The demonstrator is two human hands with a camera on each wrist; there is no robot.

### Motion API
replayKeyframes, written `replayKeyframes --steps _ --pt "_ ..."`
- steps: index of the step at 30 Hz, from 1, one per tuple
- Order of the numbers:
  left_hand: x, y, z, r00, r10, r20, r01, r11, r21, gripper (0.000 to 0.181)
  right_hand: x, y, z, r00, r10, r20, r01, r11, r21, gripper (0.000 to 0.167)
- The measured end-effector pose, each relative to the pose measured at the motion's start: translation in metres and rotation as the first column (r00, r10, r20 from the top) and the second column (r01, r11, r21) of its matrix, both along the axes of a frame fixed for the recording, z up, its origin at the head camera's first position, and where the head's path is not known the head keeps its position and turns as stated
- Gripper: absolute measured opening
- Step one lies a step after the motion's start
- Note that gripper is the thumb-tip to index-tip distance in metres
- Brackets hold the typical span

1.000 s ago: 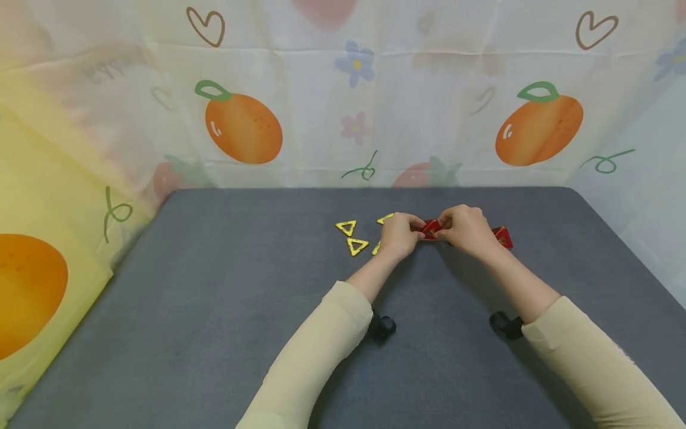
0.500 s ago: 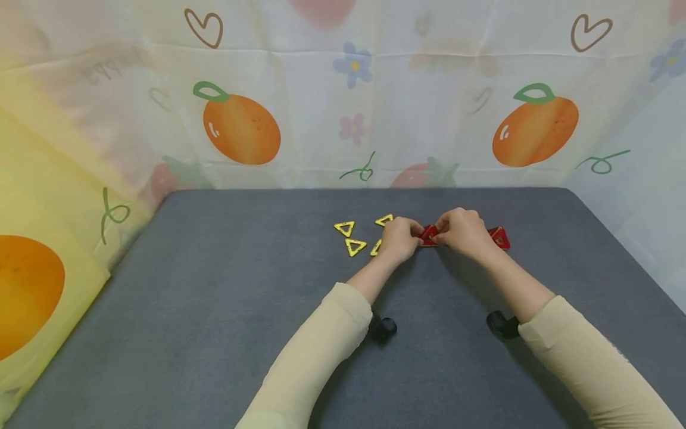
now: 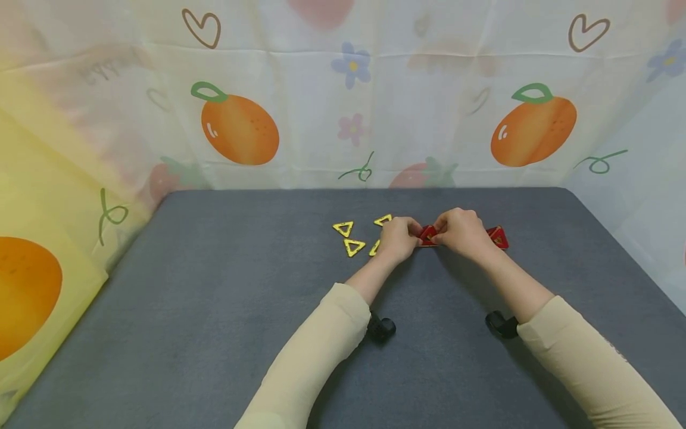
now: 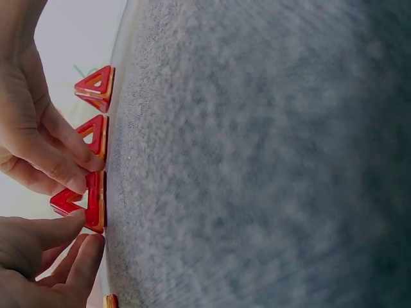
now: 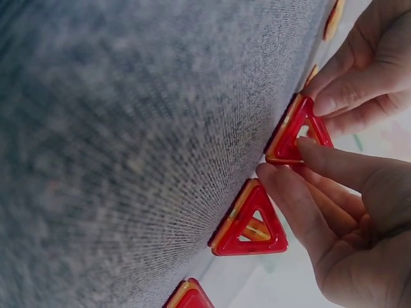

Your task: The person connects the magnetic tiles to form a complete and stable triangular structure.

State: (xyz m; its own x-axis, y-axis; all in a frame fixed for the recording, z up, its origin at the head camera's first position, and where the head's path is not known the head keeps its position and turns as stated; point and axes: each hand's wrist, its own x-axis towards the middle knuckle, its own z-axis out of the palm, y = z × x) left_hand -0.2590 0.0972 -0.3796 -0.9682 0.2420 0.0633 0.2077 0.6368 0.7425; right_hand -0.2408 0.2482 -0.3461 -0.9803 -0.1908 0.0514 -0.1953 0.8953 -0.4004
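Both hands work at a red triangular magnetic-tile pyramid (image 3: 427, 234) near the table's far side. My left hand (image 3: 396, 238) pinches its left side with thumb and fingers. From the right, my right hand (image 3: 462, 231) grips it too, with the thumb on a red face. In the right wrist view the pyramid's red triangular frame (image 5: 289, 149) stands upright and shows an orange inner edge. A second red pyramid (image 5: 250, 249) stands close beside the right hand, and part of a third red pyramid (image 5: 192, 296) shows beyond. Fingers hide parts of the held pyramid.
Several yellow triangular tiles lie flat left of the hands, among them a far-left tile (image 3: 343, 224) and a nearer tile (image 3: 354, 241). The left hand partly covers others. Behind the grey table (image 3: 241, 298) hangs a printed curtain (image 3: 311, 119).
Over the last second both hands and the red pyramid between them have come slightly nearer. The grip looks the same. The head view has shifted a little.
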Motion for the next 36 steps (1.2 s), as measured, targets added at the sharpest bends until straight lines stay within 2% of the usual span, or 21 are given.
replayKeyframes --steps 8,11,16,22,27,32,36 --pt "0.0 -0.013 0.013 1.0 -0.021 -0.019 0.022 0.997 0.069 0.022 0.001 -0.002 0.007 0.999 -0.016 -0.051 0.017 1.0 0.017 0.024" --pt "-0.002 -0.022 0.02 1.0 -0.004 -0.02 0.006 0.996 0.093 0.023 0.001 -0.003 0.01 0.997 -0.021 -0.07 0.02 1.0 -0.008 0.026" --pt "-0.007 -0.042 0.031 1.0 0.01 -0.005 -0.009 0.992 0.125 0.024 0.001 -0.008 0.016 0.992 -0.035 -0.124 0.028 0.998 -0.065 0.026" --pt "-0.01 -0.073 0.039 1.0 0.014 -0.009 -0.013 0.994 0.113 0.026 0.004 -0.016 0.02 0.986 -0.031 -0.166 0.013 0.994 -0.105 0.024" --pt "-0.012 -0.098 0.041 1.0 0.023 -0.001 -0.022 0.992 0.123 0.025 0.005 -0.023 0.021 0.986 -0.006 -0.164 -0.015 0.992 -0.127 0.023" --pt "-0.013 -0.122 0.039 0.999 0.031 0.02 -0.033 0.993 0.114 0.026 0.003 -0.031 0.019 0.991 0.005 -0.135 -0.026 0.987 -0.157 0.024" --pt "-0.014 -0.137 0.036 0.999 0.006 0.035 -0.008 0.997 0.079 0.029 0.002 -0.039 0.016 0.994 0.021 -0.108 -0.039 0.984 -0.172 0.025"
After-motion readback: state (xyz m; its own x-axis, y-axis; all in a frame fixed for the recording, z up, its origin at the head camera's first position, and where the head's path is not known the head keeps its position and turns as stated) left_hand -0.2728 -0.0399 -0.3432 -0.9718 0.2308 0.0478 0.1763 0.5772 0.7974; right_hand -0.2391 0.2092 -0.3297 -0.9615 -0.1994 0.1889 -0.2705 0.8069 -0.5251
